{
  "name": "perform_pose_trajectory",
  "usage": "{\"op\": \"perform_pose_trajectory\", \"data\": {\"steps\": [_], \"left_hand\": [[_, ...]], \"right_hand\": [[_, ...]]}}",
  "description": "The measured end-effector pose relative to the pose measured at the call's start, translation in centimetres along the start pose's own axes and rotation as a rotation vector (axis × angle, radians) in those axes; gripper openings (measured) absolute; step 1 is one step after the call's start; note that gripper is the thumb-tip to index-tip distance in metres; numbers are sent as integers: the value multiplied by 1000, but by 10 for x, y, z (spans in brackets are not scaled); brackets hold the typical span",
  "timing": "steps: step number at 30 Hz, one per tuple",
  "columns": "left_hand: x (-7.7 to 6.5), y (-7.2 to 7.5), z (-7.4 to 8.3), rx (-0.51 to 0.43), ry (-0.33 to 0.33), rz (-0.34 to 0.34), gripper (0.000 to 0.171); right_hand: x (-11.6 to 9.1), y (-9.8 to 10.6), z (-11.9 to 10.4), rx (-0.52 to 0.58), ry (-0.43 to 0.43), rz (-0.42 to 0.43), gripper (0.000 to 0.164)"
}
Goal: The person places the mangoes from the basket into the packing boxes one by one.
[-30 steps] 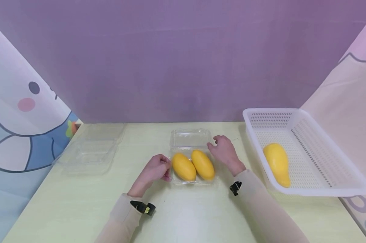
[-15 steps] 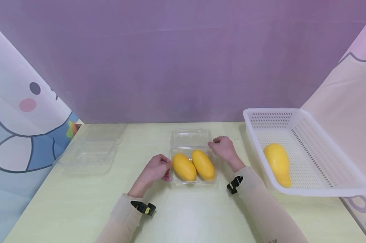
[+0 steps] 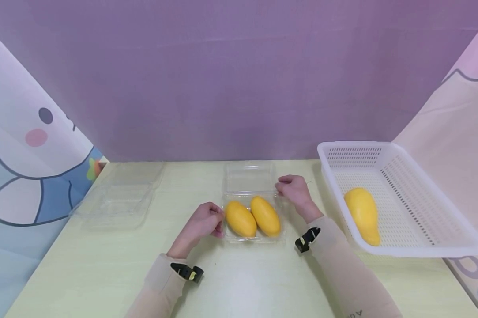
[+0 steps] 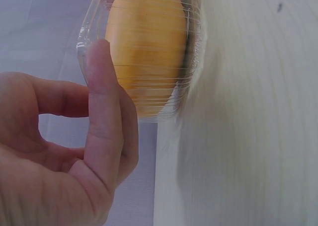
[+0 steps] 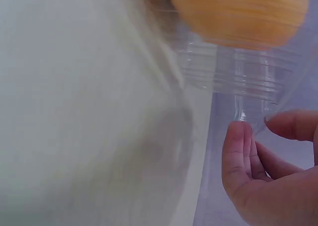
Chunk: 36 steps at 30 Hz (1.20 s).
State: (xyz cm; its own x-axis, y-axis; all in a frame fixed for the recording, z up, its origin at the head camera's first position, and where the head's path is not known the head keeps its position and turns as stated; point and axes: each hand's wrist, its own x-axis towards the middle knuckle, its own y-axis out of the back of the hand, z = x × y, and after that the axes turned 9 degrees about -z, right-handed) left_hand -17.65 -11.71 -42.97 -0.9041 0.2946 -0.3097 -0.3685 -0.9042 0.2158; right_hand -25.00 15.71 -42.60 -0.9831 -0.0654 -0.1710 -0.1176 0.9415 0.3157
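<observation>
Clear clamshell base [image 3: 258, 240] set on table [image 3: 239, 282], two yellow mangoes [image 3: 240, 219] laid side by side in it, long and slightly slanted. Hinged lid [image 3: 249, 179] open on clamshell's far side. Lid's far edge seen higher than half a second ago, right hand [image 3: 295, 193] now raised slightly with it; lid judged to be lifted off its laid-back position, closing barely begun, mangoes still uncovered. Lid's right edge apparently pinched by right hand, grip narrow; exact contact is blurred by the clear plastic. Clamshell's left rim pinched by left hand [image 3: 205, 219], base apparently being steadied; no shift seen there. Right of clamshell, well apart: white perforated basket [image 3: 417, 252], one yellow mango [image 3: 363, 216] inside. Left of clamshell, well apart: more clear containers [image 3: 121, 203], count not readable.
</observation>
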Motion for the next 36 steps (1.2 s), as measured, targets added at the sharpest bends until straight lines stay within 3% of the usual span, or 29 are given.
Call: {"op": "perform_pose_trajectory", "data": {"steps": [5,13,36], "left_hand": [[-1,1,0,4,-1,3,15],[0,1,-1,-7,-6,-6,14],[-2,1,2,-19,-7,-5,13]], "right_hand": [[0,1,-5,87,-2,2,41],[-2,3,-15,118,-17,4,41],[-12,11,-45,235,133,92,36]]}}
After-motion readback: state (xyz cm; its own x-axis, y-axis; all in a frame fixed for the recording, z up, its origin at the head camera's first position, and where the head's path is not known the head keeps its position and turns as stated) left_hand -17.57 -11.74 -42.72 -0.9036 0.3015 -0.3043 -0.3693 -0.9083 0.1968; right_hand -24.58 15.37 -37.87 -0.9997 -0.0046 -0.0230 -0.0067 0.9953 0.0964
